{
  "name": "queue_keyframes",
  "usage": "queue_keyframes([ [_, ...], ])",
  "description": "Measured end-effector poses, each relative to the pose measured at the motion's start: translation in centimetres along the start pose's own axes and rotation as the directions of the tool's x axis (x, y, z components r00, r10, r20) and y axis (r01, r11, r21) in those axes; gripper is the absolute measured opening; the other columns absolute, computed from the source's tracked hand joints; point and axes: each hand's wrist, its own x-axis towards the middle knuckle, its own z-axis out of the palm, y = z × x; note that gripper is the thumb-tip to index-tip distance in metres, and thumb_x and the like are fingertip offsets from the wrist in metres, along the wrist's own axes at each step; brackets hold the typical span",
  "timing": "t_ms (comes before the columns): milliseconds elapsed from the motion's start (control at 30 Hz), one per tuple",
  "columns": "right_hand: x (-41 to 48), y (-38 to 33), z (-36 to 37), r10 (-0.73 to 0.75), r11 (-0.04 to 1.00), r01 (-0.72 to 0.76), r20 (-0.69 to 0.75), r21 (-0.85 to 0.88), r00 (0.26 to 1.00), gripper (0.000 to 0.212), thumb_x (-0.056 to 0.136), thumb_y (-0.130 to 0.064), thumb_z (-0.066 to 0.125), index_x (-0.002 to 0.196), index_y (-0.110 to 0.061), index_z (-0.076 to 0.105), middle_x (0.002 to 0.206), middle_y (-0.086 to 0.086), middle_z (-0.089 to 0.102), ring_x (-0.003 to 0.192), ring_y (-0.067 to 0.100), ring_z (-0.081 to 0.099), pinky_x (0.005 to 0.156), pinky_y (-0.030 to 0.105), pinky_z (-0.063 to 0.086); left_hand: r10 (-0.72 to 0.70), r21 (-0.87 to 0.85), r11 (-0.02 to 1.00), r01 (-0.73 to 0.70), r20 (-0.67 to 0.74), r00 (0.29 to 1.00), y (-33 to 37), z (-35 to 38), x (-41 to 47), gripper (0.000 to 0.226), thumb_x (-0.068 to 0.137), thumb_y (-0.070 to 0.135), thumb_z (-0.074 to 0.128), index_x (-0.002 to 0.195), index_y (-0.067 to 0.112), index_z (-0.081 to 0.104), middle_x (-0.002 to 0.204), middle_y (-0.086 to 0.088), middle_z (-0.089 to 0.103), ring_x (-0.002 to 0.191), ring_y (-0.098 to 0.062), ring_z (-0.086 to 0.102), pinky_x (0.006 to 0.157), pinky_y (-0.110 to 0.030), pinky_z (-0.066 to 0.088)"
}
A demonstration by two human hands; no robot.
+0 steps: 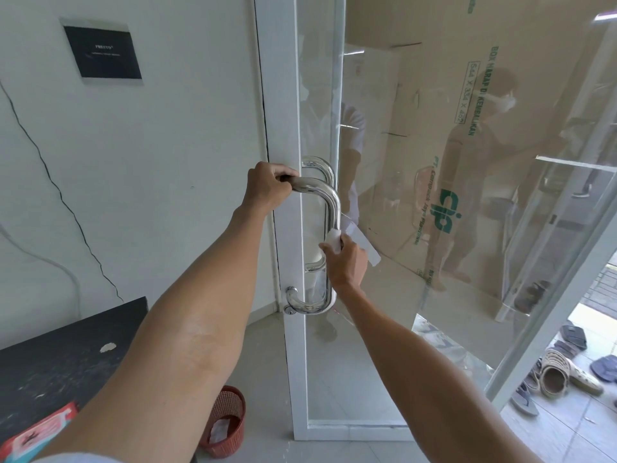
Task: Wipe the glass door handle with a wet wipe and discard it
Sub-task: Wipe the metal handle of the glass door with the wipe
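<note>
top of handle [334,208] gripped by left hand [267,185], fingers curled round bar. white wipe [332,240] pinched onto upright bar by right hand [344,262], halfway down. red basket [233,409] on floor [263,355] by door [320,362], crumpled white scrap [218,429] inside. pack of wipes [36,436] parked on black table [66,355].

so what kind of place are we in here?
Probably the entrance of a small office or shop: a framed glass door with a steel pull handle, a dark name plaque beside it, and sandals left outside.
</note>
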Motion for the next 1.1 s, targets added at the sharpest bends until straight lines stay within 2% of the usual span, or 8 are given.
queue_keyframes([
  [233,-2.8,4.2,1.7,0.121,0.985,-0.103,0.129,-0.142,0.984,0.03,0.081,-0.035,0.073,0.096,-0.01,0.066,0.093,0.013,0.072,0.085,0.033,0.066,0.068,0.033,0.048,0.017,-0.023,1.0,-0.017,-0.005,1.0,-0.3,0.1,-0.1,0.035,0.078,-0.002,0.057,0.098,0.016,0.079,0.097,0.003,0.076,0.094,-0.006,0.066,0.085,-0.006,0.044],
  [367,-3.8,5.5,2.4,0.188,0.974,-0.16,0.172,-0.16,0.967,0.029,0.082,-0.033,0.071,0.101,-0.011,0.066,0.1,0.013,0.072,0.092,0.033,0.065,0.075,0.034,0.05,0.028,-0.022,0.999,-0.028,-0.005,1.0,-0.7,0.2,0.0,0.036,0.077,-0.002,0.057,0.097,0.017,0.079,0.096,0.004,0.076,0.095,-0.007,0.068,0.088,-0.008,0.046],
  [600,-4.1,6.1,2.9,0.23,0.967,-0.202,0.197,-0.156,0.953,0.031,0.084,-0.028,0.07,0.109,-0.009,0.065,0.106,0.015,0.071,0.098,0.034,0.064,0.081,0.036,0.05,0.023,-0.028,0.999,-0.023,-0.011,1.0,-0.6,0.4,-0.1,0.034,0.079,-0.001,0.057,0.097,0.018,0.079,0.096,0.006,0.076,0.092,-0.001,0.066,0.078,0.006,0.04],
  [800,-4.4,7.3,3.2,0.269,0.959,-0.241,0.224,-0.147,0.937,0.031,0.087,-0.025,0.069,0.107,-0.002,0.065,0.107,0.018,0.069,0.1,0.034,0.063,0.08,0.035,0.048,0.044,-0.025,0.999,-0.045,-0.025,0.999,-0.8,0.5,0.0,0.031,0.081,0.001,0.057,0.096,0.017,0.079,0.094,0.006,0.076,0.09,0.001,0.066,0.078,0.005,0.04],
  [933,-4.3,7.8,3.4,0.303,0.952,-0.285,0.236,-0.109,0.923,0.029,0.084,-0.025,0.072,0.099,-0.001,0.068,0.103,0.019,0.07,0.093,0.034,0.064,0.078,0.037,0.05,0.056,-0.034,0.998,-0.057,-0.036,0.998,-0.9,0.6,0.0,0.033,0.081,-0.001,0.056,0.099,0.014,0.079,0.095,0.004,0.076,0.09,0.001,0.065,0.078,0.004,0.04],
  [1100,-3.4,6.7,3.1,0.205,0.979,-0.202,0.172,-0.037,0.964,0.023,0.083,-0.026,0.072,0.092,-0.006,0.068,0.089,0.014,0.073,0.081,0.031,0.065,0.07,0.035,0.049,0.062,-0.031,0.997,-0.064,-0.053,0.997,-1.0,1.0,0.1,0.034,0.079,-0.001,0.056,0.1,0.013,0.078,0.096,0.001,0.076,0.091,0.0,0.065,0.08,0.003,0.042],
])
